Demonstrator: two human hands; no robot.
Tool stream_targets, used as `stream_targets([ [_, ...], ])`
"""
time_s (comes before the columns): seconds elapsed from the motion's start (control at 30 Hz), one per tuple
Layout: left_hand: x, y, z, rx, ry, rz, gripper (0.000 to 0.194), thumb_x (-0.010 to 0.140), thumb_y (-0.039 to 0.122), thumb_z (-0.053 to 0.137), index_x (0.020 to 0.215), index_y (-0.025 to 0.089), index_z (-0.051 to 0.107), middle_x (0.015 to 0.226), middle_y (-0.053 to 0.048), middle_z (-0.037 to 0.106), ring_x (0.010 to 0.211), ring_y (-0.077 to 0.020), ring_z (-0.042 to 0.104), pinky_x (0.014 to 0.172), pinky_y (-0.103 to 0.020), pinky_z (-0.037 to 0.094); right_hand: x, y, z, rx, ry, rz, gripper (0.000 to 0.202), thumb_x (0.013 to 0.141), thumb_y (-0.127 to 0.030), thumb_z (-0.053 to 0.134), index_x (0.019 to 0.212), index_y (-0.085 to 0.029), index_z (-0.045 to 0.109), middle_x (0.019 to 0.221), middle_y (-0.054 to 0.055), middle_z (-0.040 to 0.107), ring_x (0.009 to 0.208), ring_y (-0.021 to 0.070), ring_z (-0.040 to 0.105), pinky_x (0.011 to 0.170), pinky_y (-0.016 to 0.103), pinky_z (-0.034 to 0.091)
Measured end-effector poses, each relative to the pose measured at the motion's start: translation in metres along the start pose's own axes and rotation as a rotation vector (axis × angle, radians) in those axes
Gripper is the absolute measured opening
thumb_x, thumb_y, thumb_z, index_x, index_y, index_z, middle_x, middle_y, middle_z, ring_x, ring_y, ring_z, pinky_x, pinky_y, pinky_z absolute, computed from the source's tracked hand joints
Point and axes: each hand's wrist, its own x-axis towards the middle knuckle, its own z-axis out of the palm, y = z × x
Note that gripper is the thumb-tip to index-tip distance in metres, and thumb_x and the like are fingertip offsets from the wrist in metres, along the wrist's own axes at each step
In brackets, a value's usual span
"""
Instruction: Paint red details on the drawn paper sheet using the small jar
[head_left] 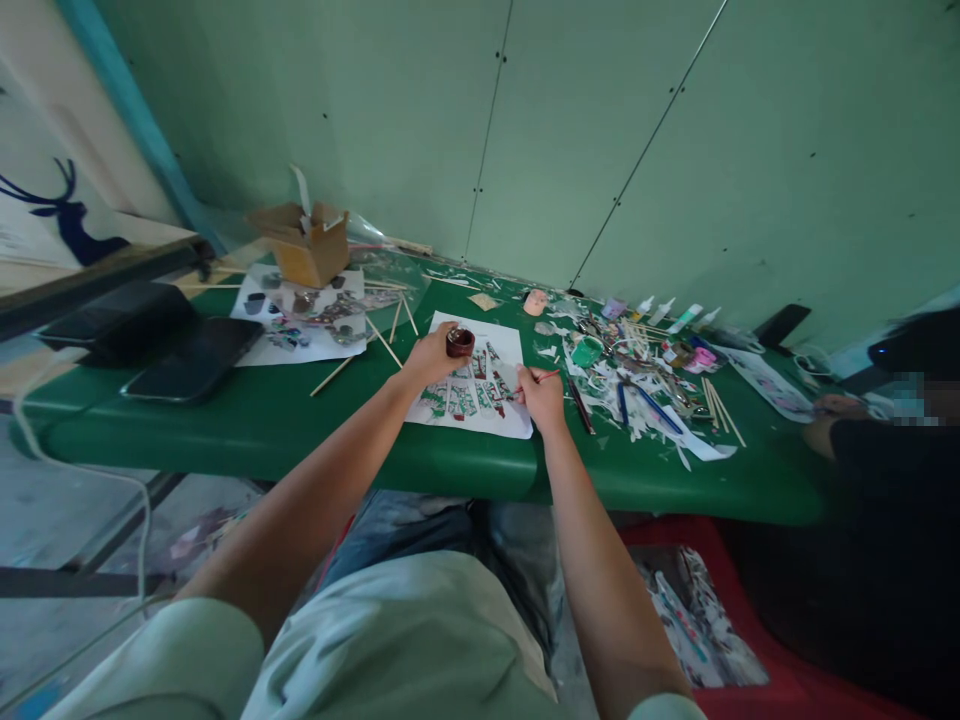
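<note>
A white sheet (pixel 510 424) lies on the green table (pixel 465 470) in front of me, bearing several pieces patterned in green, white and dark red (pixel 461 396). Over the sheet's upper left part, my left hand (pixel 433 357) holds a small dark red jar (pixel 460 343) by its side, its opening facing up. At the right edge of the sheet my right hand (pixel 541 393) is closed round a thin reddish stick-like tool (pixel 550 376). The far end of that tool is too small to make out, near the patterned pieces.
Left stand a cardboard box (pixel 311 250), a sheet with dark pieces (pixel 259 350) and a black tablet-like device (pixel 193 358). Scraps, pens, bottles and a green lump (pixel 586 350) crowd the right. Another person (pixel 885 470) sits far right; a red bin (pixel 720 540) is below.
</note>
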Motion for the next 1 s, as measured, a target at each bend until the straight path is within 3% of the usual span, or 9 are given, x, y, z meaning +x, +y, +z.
stream_targets([
  [0.33,0.001,-0.002,0.000,0.002,-0.013,-0.002,0.078,0.066,0.051,0.062,0.131,0.019,0.033,0.117,-0.014,0.057,0.100,-0.0329,0.057,0.076,-0.038,0.044,0.001,0.002,0.000,0.044,0.025,0.043,0.038,0.076,-0.045,0.053,0.049,-0.018,0.051,0.034,-0.004,0.046,0.032,0.0108,0.045,0.040,0.022,0.038],
  [0.63,0.001,0.001,0.000,0.051,-0.001,-0.020,0.076,0.066,0.051,0.060,0.131,0.020,0.032,0.119,-0.013,0.056,0.107,-0.0334,0.054,0.088,-0.043,0.038,0.001,0.003,0.001,0.038,0.018,0.033,0.037,0.077,-0.044,0.052,0.049,-0.018,0.050,0.034,-0.004,0.045,0.033,0.0107,0.045,0.042,0.023,0.040],
  [0.83,0.002,0.003,-0.001,0.100,-0.012,-0.096,0.064,0.065,0.054,0.060,0.117,0.020,0.045,0.110,-0.013,0.060,0.106,-0.0348,0.052,0.090,-0.048,0.033,-0.002,-0.004,0.000,0.105,0.059,-0.001,0.040,0.076,-0.047,0.054,0.049,-0.019,0.049,0.034,-0.005,0.044,0.032,0.0098,0.043,0.039,0.023,0.038],
  [1.0,-0.001,0.006,-0.004,-0.029,0.026,0.034,0.061,0.061,0.045,0.067,0.114,0.023,0.047,0.109,-0.007,0.061,0.103,-0.0301,0.055,0.088,-0.042,0.037,-0.001,-0.010,0.001,0.274,0.137,-0.010,0.049,0.080,-0.058,0.043,0.052,-0.019,0.051,0.038,-0.002,0.048,0.033,0.0099,0.046,0.036,0.023,0.036],
])
